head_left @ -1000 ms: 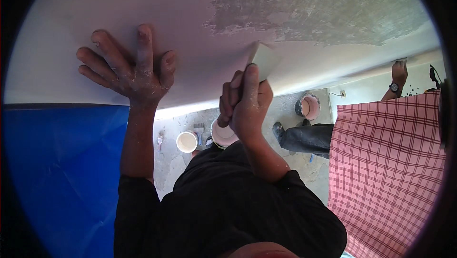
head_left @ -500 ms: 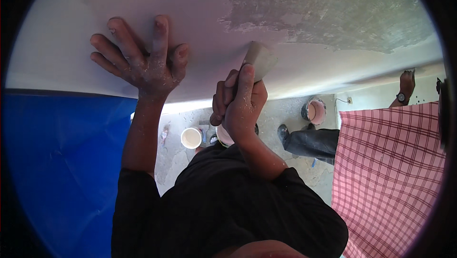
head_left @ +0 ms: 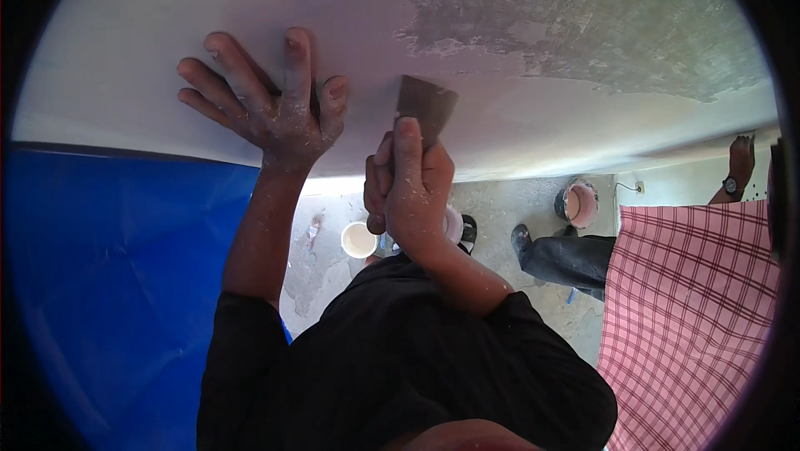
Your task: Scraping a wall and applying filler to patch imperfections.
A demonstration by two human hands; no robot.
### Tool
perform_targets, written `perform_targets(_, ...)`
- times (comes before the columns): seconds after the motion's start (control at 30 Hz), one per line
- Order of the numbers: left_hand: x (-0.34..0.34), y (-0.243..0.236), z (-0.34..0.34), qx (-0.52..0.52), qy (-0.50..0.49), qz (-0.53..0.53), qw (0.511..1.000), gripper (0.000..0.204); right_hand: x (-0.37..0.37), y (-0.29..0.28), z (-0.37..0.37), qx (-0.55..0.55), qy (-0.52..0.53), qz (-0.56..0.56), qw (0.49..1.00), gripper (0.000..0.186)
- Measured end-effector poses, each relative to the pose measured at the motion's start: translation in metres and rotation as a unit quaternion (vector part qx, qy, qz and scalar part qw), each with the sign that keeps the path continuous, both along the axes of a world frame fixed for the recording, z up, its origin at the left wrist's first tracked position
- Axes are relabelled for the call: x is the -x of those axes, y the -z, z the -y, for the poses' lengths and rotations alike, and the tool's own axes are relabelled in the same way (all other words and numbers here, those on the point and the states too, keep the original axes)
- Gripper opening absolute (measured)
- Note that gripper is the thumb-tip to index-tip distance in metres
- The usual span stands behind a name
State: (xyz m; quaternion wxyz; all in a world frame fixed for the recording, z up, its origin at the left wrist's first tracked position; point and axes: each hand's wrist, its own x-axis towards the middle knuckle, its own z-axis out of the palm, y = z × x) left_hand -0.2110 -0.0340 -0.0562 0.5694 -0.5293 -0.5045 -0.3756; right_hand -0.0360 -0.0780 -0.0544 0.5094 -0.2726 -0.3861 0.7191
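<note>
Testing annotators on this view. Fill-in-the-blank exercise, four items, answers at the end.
1. The left hand, set against the wall, is to the ____ of the scraper in the right hand.
2. The large sheet beside the left forearm is ____.
3. Between its dark lines, the checked cloth is ____.
4. The co-worker's hand has a ____ at its wrist.

Missing words: left; blue; pink; watch.

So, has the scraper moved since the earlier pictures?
Yes, left: the scraper is now closer to being straight below the left edge of the grey patch.
</note>
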Motion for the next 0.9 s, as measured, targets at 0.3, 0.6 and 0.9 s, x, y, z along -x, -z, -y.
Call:
perform_targets(0.3,-0.002,0.003,-0.002,0.002,-0.010,-0.004,1.000,0.063,-0.029,0.000,-0.021,0.023,-0.031,0.047,0.998,0.037)
perform_targets(0.6,-0.006,0.009,-0.005,0.002,0.024,0.043,0.999,0.056,-0.070,-0.016,-0.036,0.038,-0.057,0.104,0.992,0.040)
perform_targets(0.9,-0.005,0.002,-0.006,-0.014,0.008,-0.020,1.000,0.063,-0.081,-0.010,-0.059,-0.082,-0.022,0.216,0.973,0.041)
